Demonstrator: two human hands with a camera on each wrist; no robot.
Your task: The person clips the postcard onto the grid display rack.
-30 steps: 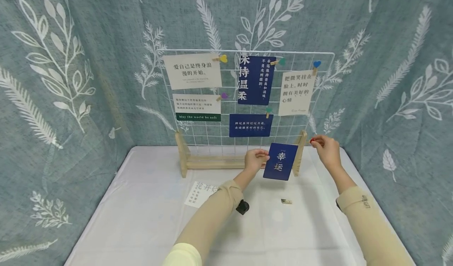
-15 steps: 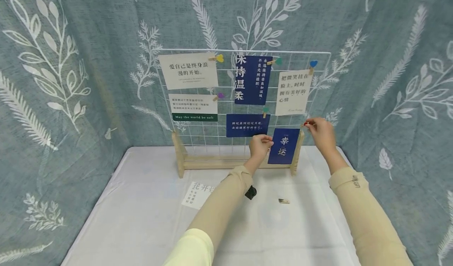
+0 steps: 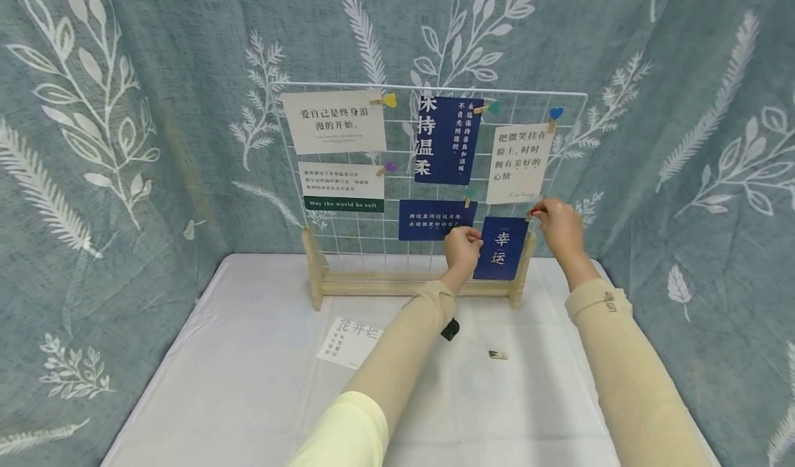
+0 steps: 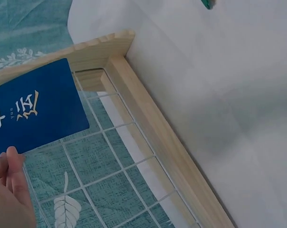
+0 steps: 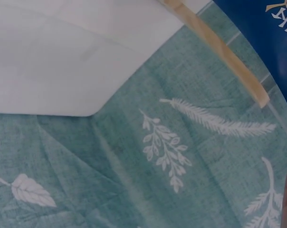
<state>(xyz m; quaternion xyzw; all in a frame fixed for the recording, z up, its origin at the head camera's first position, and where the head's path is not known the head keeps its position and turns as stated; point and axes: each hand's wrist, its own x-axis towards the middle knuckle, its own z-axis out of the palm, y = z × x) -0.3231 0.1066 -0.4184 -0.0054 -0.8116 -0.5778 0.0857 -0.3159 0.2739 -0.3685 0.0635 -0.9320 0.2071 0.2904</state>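
My left hand pinches the left edge of a dark blue card with two large white characters, held upright against the lower right of a white wire grid. In the left wrist view the same card overlaps the grid's wires. At the card's top right corner my right hand pinches a small wooden clothespin with a red piece on it, mostly covered by the fingers. The right wrist view catches only part of that hand at its right edge, with the blue card above.
Several cards hang clipped on the grid, among them a white card and a small blue card. Wooden feet support the grid. A white card and a clothespin lie on the white tablecloth.
My left hand has raised the blue card from in front of the stand up to the grid. The right hand has moved left and up, bringing the clothespin to the card's corner.
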